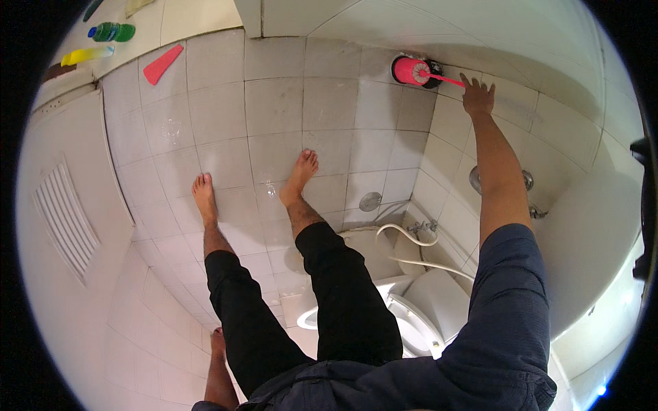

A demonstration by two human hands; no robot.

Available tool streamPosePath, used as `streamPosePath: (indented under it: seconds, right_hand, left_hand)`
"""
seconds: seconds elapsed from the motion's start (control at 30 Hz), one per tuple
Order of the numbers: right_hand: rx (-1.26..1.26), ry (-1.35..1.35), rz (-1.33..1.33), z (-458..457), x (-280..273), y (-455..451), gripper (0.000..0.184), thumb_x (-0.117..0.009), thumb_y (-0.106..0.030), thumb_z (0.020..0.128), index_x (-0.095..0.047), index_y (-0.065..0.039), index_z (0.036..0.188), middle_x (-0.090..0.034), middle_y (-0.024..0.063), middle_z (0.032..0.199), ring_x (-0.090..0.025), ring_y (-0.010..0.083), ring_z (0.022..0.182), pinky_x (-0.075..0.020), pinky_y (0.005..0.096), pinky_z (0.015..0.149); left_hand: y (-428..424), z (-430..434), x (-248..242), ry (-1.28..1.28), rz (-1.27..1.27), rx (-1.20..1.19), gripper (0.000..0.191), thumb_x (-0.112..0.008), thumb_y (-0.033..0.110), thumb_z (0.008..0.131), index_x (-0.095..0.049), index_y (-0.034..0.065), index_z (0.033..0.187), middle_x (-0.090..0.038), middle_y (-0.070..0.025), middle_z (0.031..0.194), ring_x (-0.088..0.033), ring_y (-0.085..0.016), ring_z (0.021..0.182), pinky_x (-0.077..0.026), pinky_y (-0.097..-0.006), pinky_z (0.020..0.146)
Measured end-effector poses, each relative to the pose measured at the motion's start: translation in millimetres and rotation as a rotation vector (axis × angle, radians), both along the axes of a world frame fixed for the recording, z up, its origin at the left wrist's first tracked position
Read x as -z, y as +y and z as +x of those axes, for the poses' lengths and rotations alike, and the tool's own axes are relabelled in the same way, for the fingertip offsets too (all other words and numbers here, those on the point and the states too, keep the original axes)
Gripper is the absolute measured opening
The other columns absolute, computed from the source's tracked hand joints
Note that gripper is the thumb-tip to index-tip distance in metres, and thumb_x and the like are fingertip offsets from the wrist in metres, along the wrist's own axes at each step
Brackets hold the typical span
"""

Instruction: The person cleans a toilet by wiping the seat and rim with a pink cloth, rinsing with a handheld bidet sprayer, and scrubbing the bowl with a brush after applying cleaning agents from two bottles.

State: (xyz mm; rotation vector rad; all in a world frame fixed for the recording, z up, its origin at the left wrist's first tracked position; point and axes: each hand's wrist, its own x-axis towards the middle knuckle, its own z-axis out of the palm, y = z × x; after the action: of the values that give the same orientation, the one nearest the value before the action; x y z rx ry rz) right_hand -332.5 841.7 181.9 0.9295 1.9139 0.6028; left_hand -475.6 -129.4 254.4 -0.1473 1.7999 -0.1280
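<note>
My right hand (478,96) reaches out at the upper right, its fingers spread. It is at the upper end of a thin pink handle (446,79), apparently that of a toilet brush; whether the palm touches it is unclear. The handle rises from a pink round holder (409,71) with pale bristles at its middle. Black round objects (435,72) are beside and under the holder, against the tiled wall. Low at the left hangs my left hand (218,339), small and partly turned away, so its fingers cannot be made out.
Behind my right leg are a white toilet (416,329) and a pale hose (437,264). A round drain (370,201) sits in the tiled floor. A louvred door (67,216) stands left. A pink tapered piece (163,64), a green bottle (121,32) and a yellow bottle (85,55) lie upper left.
</note>
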Motion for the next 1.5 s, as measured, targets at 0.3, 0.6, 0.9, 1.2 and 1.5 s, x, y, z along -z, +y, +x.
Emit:
streamPosePath:
  seconds: [0.3, 0.6, 0.9, 1.2, 1.5]
  right_hand:
    - [0.02, 0.027, -0.088, 24, 11, 26, 0.044, -0.042, -0.015, 0.095, -0.048, -0.033, 0.135, -0.059, 0.0055, 0.116, -0.058, 0.0224, 0.11, -0.0494, 0.0416, 0.089]
    - [0.139, 0.071, -0.019, 45, -36, 21, 0.047, -0.043, -0.017, 0.092, -0.045, -0.035, 0.136, -0.059, 0.0067, 0.122, -0.058, 0.026, 0.112, -0.0494, 0.045, 0.09]
    - [0.869, 0.697, 0.133, 115, -4, -77, 0.037, -0.041, -0.04, 0.093, -0.065, -0.018, 0.113, -0.067, 0.0161, 0.103, -0.063, 0.0335, 0.102, -0.0489, 0.0471, 0.086]
    - [2.261, 2.002, -0.308, 78, -57, -373, 0.029, -0.045, -0.043, 0.098, -0.052, -0.015, 0.099, -0.039, -0.0048, 0.066, -0.03, 0.0067, 0.048, -0.0258, 0.0223, 0.043]
    - [2.361, 1.964, 0.355, 146, -212, -703, 0.023, -0.051, -0.019, 0.094, -0.047, -0.007, 0.114, -0.051, 0.0017, 0.081, -0.043, 0.0109, 0.055, -0.0382, 0.0254, 0.045]
  left_hand:
    - [289, -129, 286, 0.612, 0.578, -0.086, 0.057, -0.036, 0.04, 0.098, -0.048, -0.0072, 0.127, -0.047, -0.0197, 0.135, -0.036, -0.034, 0.128, -0.022, -0.0419, 0.108]
    - [313, -143, 253, 0.628, 0.611, 0.097, 0.058, -0.038, 0.039, 0.096, -0.053, -0.0102, 0.122, -0.05, -0.028, 0.129, -0.039, -0.041, 0.127, -0.024, -0.0456, 0.11]
    - [280, -149, 235, 0.507, 0.678, 0.037, 0.048, -0.044, 0.038, 0.095, -0.058, -0.0046, 0.112, -0.059, -0.0217, 0.111, -0.051, -0.034, 0.106, -0.036, -0.0411, 0.091]
    - [-29, -219, -62, 0.117, 0.12, -0.283, 0.035, -0.05, 0.037, 0.094, -0.061, 0.0052, 0.103, -0.066, -0.0104, 0.091, -0.064, -0.022, 0.08, -0.05, -0.0346, 0.064]
    - [126, -348, -125, 0.143, 0.293, 0.085, 0.035, -0.051, 0.038, 0.094, -0.049, 0.0112, 0.117, -0.06, -0.0079, 0.106, -0.061, -0.022, 0.08, -0.048, -0.0344, 0.063]
